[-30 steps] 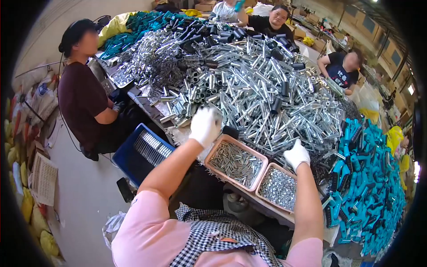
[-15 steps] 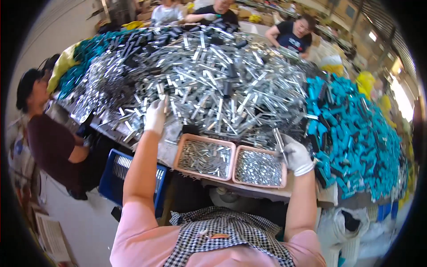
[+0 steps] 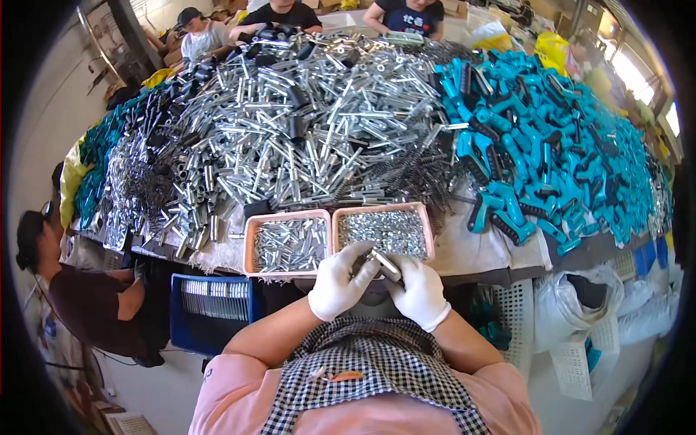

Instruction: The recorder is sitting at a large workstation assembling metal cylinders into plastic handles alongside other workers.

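Note:
My left hand (image 3: 341, 283) and my right hand (image 3: 420, 291), both in white gloves, meet in front of the apron. Between them is a short shiny metal tube (image 3: 386, 266), tilted, with the fingers of both hands closed around it. Just beyond the hands, two pink trays sit at the table edge. The left tray (image 3: 249, 250) holds small metal pins (image 3: 290, 243). In the right tray (image 3: 429, 235) lie tiny shiny metal pieces (image 3: 384, 228). The fingers partly hide the tube, so any smaller part held with it cannot be made out.
A large heap of metal tubes and rods (image 3: 290, 138) covers the table. Dark springs (image 3: 417, 174) lie at its near right. Teal and black handles (image 3: 536, 152) are piled right. A blue crate (image 3: 175, 312) stands low left. One person (image 3: 80, 290) sits left; others work across the table.
My left hand has come back from the metal heap, and my right hand has moved inward with the tube. Both now meet at it. The view has shifted too.

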{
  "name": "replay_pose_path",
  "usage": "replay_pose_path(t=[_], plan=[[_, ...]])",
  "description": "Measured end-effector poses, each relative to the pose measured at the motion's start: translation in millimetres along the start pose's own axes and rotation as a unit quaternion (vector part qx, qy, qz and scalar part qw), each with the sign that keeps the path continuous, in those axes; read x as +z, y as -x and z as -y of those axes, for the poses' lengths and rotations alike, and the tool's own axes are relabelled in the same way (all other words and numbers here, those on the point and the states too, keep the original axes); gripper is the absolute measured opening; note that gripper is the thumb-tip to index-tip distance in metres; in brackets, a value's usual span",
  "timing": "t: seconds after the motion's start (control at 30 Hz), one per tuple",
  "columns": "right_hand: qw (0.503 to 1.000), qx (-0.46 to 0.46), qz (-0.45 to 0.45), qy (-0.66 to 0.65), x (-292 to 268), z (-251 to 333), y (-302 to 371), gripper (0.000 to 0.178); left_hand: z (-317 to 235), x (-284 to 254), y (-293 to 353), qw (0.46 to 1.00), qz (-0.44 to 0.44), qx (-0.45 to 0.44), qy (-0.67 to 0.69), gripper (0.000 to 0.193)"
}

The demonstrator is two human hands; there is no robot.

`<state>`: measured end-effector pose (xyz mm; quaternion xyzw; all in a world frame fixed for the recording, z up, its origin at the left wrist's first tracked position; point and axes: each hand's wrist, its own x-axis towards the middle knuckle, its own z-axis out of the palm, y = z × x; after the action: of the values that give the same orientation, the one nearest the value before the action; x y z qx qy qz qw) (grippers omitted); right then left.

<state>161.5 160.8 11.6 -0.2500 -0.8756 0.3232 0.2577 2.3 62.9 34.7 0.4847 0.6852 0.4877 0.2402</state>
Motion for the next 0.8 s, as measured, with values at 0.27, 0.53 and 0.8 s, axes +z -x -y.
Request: replay_pose_path(t=[0.27, 0.53, 0.8], plan=[[0.946, 0.046, 0.033, -0.319, -18, -27, 21, 0.051, -12, 33, -9, 0.962, 0.095, 0.235, -0.099, 0.038], [0.959, 0.05, 0.027, -0.278, -19, -30, 21, 0.042, -22, 43, 2, 0.991, 0.028, -0.096, 0.084, 0.03], [0.905, 0.186, 0.003, -0.382, -13, -44, 29, 0.035, -21, 33, 12, 0.961, 0.117, -0.086, 0.236, 0.047]])
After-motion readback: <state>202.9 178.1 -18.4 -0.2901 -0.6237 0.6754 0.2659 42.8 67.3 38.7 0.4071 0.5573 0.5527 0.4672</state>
